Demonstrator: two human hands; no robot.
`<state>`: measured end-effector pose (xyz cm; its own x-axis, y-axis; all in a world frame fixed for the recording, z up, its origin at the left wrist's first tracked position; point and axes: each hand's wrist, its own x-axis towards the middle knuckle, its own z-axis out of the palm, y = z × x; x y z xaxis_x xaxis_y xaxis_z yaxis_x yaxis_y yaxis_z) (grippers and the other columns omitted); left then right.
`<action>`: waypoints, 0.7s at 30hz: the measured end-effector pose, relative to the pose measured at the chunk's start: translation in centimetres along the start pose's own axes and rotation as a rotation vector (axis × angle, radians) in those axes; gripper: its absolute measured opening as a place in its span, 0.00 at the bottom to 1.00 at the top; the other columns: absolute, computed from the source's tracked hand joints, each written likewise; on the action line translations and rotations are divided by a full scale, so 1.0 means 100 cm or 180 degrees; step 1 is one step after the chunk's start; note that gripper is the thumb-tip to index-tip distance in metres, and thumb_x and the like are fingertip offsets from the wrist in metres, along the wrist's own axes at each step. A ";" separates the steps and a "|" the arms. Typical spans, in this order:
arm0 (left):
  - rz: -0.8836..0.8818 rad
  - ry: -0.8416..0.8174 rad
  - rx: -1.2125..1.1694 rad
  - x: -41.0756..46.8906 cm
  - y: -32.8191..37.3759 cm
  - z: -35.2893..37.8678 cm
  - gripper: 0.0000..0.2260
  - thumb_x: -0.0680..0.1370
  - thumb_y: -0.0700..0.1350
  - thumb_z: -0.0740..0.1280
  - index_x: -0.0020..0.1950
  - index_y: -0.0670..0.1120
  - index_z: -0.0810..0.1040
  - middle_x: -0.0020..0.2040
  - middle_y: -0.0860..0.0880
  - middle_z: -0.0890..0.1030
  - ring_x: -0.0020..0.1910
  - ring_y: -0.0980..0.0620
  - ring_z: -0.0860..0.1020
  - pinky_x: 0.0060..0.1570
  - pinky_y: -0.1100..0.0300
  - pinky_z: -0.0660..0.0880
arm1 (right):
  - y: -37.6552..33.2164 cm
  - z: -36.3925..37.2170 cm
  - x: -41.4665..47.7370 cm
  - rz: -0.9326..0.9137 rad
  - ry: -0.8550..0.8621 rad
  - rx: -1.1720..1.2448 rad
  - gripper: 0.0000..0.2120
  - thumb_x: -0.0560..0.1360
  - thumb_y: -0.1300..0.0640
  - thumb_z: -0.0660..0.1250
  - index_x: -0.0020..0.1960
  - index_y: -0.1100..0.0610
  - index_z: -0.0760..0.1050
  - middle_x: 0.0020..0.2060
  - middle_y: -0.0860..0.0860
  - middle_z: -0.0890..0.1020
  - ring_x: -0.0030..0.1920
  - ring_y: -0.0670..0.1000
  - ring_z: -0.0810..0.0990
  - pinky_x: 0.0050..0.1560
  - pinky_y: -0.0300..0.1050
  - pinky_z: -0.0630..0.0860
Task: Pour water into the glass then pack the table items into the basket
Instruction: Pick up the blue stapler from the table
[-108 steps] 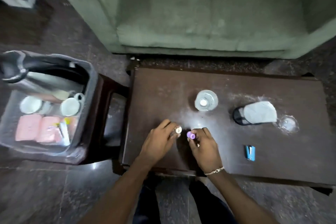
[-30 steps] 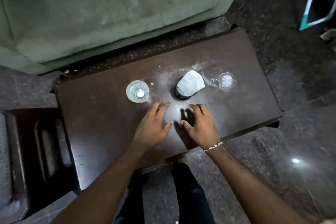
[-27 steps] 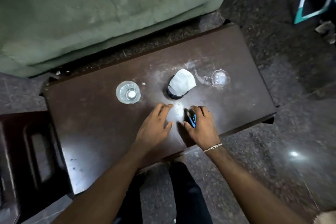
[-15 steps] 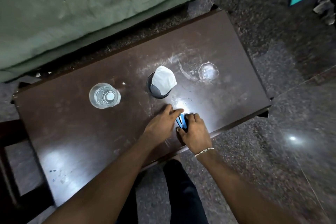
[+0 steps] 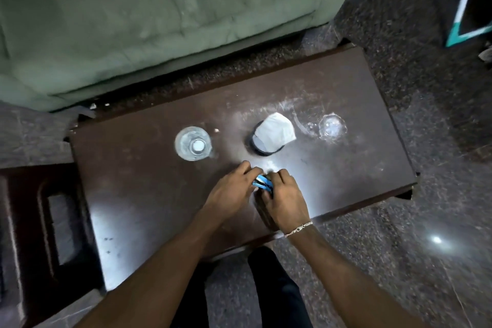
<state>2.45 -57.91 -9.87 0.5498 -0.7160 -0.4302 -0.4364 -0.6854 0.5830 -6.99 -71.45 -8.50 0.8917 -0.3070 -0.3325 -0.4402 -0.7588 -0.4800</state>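
Observation:
A small blue stapler [image 5: 262, 184] sits between my two hands near the table's front edge. My left hand [image 5: 231, 192] pinches its left end and my right hand [image 5: 285, 201] curls around its right side. Behind them, a clear water bottle [image 5: 193, 147] with a white cap stands upright. To its right is a black cup [image 5: 263, 149] with a white tissue [image 5: 274, 132] on top. A clear glass [image 5: 332, 127] stands further right. The basket is out of view.
The dark brown table [image 5: 149, 194] carries white smears around the cup and glass. A green sofa [image 5: 159, 21] lies beyond it. A dark wooden stool [image 5: 40, 221] stands at the left. Speckled stone floor [image 5: 399, 261] surrounds the table.
My hands lay flat on the table a second ago, the right one over the stapler. Now both hands are closed on it. The view has swung back to the left.

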 end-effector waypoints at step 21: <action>-0.1416 0.1850 -0.0218 -0.357 -0.224 -0.152 0.17 0.81 0.49 0.68 0.69 0.50 0.75 0.61 0.49 0.77 0.51 0.41 0.82 0.43 0.47 0.79 | -0.393 0.125 -0.034 -0.2487 -0.0644 -0.0420 0.12 0.74 0.54 0.70 0.57 0.55 0.79 0.51 0.53 0.78 0.48 0.58 0.79 0.46 0.56 0.78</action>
<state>3.43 -15.00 2.85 0.9617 -0.1731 -0.2123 -0.0490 -0.8712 0.4885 5.96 -33.40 1.41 0.8944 0.4385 -0.0877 0.3277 -0.7761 -0.5387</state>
